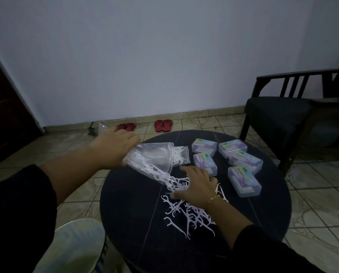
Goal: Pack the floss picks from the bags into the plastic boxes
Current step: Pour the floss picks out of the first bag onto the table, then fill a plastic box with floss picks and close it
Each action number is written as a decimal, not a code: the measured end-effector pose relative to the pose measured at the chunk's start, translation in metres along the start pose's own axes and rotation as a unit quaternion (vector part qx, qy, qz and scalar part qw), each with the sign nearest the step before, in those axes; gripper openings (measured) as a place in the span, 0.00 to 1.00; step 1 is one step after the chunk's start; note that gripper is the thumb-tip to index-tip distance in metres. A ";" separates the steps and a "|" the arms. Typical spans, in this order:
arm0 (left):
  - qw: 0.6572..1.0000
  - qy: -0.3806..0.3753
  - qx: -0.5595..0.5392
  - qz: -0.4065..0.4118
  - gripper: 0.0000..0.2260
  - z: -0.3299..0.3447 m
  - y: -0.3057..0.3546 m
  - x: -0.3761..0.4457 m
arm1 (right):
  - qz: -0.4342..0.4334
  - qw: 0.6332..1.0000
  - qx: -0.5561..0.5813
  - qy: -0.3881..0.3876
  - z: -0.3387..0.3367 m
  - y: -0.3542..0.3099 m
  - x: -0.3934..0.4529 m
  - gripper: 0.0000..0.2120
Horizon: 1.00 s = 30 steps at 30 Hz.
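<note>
My left hand (115, 147) grips a clear plastic bag (153, 160) tilted mouth-down over the round dark table (135, 213); white floss picks spill from its mouth. A loose pile of floss picks (184, 211) lies on the table. My right hand (197, 187) rests over the pile with fingers spread, just below the bag's mouth. A second bag with floss picks (181, 155) lies flat behind the first. Several clear plastic boxes with colourful labels (243, 164) stand closed on the right half of the table.
A dark armchair (279, 119) stands at the right beyond the table. Two pairs of red sandals (162, 125) lie on the tiled floor by the wall. My knee in light trousers (74, 245) is at the lower left.
</note>
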<state>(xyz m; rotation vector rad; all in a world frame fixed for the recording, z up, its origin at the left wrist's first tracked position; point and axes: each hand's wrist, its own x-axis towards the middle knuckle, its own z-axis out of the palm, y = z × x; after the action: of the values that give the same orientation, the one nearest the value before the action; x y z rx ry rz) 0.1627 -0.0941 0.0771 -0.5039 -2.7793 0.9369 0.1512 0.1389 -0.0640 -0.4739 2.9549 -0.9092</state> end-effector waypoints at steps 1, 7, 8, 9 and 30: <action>1.000 0.001 -0.003 -0.001 0.27 0.000 0.001 0.000 | -0.011 1.000 0.002 0.005 0.000 -0.004 0.001 0.40; 0.999 0.005 -0.043 -0.002 0.25 0.007 0.001 -0.001 | -0.039 0.997 -0.049 0.051 0.006 -0.012 0.011 0.13; 0.999 -0.003 -0.053 -0.006 0.25 0.009 0.000 -0.002 | -0.025 0.997 -0.046 0.053 0.006 -0.010 0.011 0.12; 0.998 -0.016 -0.063 -0.012 0.26 0.013 -0.002 -0.004 | -0.012 0.997 -0.049 0.051 0.004 -0.008 0.011 0.11; 0.960 -0.211 -0.175 -0.057 0.55 0.095 0.042 0.009 | -0.012 0.999 0.043 -0.006 0.001 0.006 0.008 0.24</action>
<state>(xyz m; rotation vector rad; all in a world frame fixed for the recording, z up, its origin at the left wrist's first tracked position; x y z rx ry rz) 0.1405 -0.1120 -0.0227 -0.1968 -3.3436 0.5783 0.1415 0.1409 -0.0672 -0.5105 2.8912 -1.0275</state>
